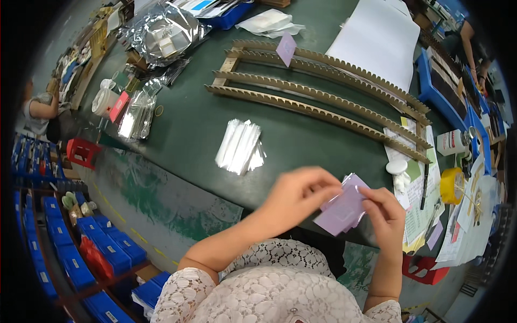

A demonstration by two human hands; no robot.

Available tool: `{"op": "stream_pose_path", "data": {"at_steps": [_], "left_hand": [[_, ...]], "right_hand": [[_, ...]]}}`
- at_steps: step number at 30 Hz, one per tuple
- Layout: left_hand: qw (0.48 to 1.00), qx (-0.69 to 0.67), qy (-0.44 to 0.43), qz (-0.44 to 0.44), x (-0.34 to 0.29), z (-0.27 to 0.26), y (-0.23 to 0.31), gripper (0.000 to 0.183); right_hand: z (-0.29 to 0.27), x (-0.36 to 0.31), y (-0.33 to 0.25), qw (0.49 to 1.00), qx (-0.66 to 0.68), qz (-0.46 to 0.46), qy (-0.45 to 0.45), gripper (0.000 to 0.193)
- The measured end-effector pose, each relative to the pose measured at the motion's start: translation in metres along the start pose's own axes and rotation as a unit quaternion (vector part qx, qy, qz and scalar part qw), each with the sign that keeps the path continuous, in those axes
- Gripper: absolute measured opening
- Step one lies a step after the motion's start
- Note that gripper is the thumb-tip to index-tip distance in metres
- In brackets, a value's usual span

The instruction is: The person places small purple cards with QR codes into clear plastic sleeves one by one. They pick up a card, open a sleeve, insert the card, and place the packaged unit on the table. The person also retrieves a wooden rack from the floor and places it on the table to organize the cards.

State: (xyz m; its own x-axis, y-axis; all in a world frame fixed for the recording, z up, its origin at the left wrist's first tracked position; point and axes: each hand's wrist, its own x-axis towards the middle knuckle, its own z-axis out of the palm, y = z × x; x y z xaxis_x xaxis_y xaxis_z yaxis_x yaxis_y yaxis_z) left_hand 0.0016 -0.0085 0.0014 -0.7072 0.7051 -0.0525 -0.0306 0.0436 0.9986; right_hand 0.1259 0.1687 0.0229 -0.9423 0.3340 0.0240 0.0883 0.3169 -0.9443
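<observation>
Right hand [386,212] is pinching a stack of lilac cards [340,211] at its right edge, right of centre in the lower half of the frame. Left hand [301,192] is meeting the stack's upper left side; its fingers are blurring, so I cannot tell whether they are gripping.

I am judging the cards light, thin and fairly stiff; their smooth faces are probably inviting slippage, and corners are seeming likeliest to crease. Edges are offering the safest hold.

Containers: a blue bin [230,20] at the upper middle is carrying papers [204,7]; a blue tray [429,89] at the upper right is holding dark flat pieces [446,75]. A white tub [104,102], upper left, is standing with contents I am not making out.
</observation>
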Motion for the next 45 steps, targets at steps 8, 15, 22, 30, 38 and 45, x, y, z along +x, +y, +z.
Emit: {"op": "stream_pose_path", "data": {"at_steps": [8,15,22,30,38,45], "left_hand": [[0.856,0.427,0.289,0.040,-0.004,-0.088,-0.020,0.019],[0.954,0.170,0.241,-0.049,-0.004,-0.114,-0.023,0.010],[0.982,-0.119,0.143,-0.036,-0.006,-0.097,0.014,0.009],[0.976,-0.201,-0.017,-0.078,0.002,-0.063,0.016,0.014],[0.897,0.284,-0.054,0.333,0.012,-0.072,0.026,0.042],[0.975,-0.099,-0.085,0.181,0.004,-0.078,0.017,0.011]], "right_hand": [[-0.011,0.010,0.012,0.983,-0.164,-0.024,0.080,0.028],[-0.001,0.020,0.000,0.987,-0.148,-0.057,0.027,0.027],[0.018,0.042,-0.023,0.994,-0.051,-0.085,-0.036,0.037],[0.040,0.086,-0.033,0.956,0.161,0.084,-0.231,0.026],[0.042,0.099,-0.016,0.860,0.298,0.207,-0.360,0.016],[0.059,0.176,-0.032,0.958,-0.006,-0.027,-0.285,0.040]]}}
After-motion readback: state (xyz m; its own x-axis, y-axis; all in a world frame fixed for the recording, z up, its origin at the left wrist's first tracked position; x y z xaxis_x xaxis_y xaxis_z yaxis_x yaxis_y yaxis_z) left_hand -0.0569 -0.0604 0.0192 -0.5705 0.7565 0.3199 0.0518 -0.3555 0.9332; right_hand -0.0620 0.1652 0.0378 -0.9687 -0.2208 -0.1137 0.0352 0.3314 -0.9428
